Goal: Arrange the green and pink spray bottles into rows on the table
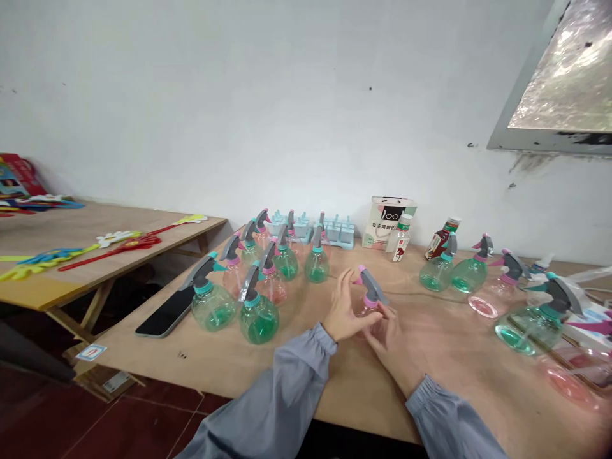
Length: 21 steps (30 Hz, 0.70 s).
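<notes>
A spray bottle (370, 298) with a grey and pink trigger head stands upright on the table between my hands. My left hand (345, 311) curves round its left side, with the thumb across the front and the fingers behind. My right hand (391, 341) is closed on the lower right of the same bottle. Hands hide most of its pinkish body. To the left stands a group of several spray bottles, the nearest a green spray bottle (259, 319) with a teal collar. More stand to the right, among them a green spray bottle (469, 274).
A phone (165, 313) lies at the left edge of the table. Along the wall are light-blue popsicle moulds (339, 234), a paper bag (377, 229), a clear bottle (400, 242) and a dark red bottle (437, 242). Another table (71, 280) at the left holds coloured hand-shaped toys.
</notes>
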Each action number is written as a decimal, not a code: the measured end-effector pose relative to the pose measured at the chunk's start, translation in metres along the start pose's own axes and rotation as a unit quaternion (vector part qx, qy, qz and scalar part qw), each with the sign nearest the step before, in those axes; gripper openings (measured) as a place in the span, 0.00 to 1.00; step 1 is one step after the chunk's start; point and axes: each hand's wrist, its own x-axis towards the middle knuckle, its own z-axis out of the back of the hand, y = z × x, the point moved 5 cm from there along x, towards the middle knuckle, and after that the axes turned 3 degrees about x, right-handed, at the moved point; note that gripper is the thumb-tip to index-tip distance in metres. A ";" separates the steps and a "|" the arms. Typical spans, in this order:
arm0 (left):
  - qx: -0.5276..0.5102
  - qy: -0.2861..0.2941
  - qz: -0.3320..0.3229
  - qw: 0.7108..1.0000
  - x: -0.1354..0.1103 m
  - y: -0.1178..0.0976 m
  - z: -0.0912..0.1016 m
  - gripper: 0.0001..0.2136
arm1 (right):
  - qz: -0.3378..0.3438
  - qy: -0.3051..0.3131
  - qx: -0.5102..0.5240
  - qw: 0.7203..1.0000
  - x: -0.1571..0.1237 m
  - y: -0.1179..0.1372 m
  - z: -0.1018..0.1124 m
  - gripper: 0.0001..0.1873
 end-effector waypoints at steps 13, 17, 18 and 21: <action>-0.011 -0.102 0.132 0.986 -0.019 0.004 0.048 0.18 | -0.133 -0.252 -0.071 0.956 0.069 -0.094 0.089 0.30; -0.061 -0.102 0.145 0.982 -0.017 0.009 0.053 0.14 | -0.180 -0.324 -0.140 0.918 0.107 -0.163 0.121 0.49; -0.076 -0.100 0.143 0.982 -0.016 0.009 0.054 0.13 | -0.205 -0.310 -0.143 0.917 0.113 -0.177 0.121 0.53; -0.107 -0.093 0.136 0.980 -0.012 0.004 0.059 0.11 | -0.269 -0.265 -0.143 0.915 0.111 -0.207 0.110 0.55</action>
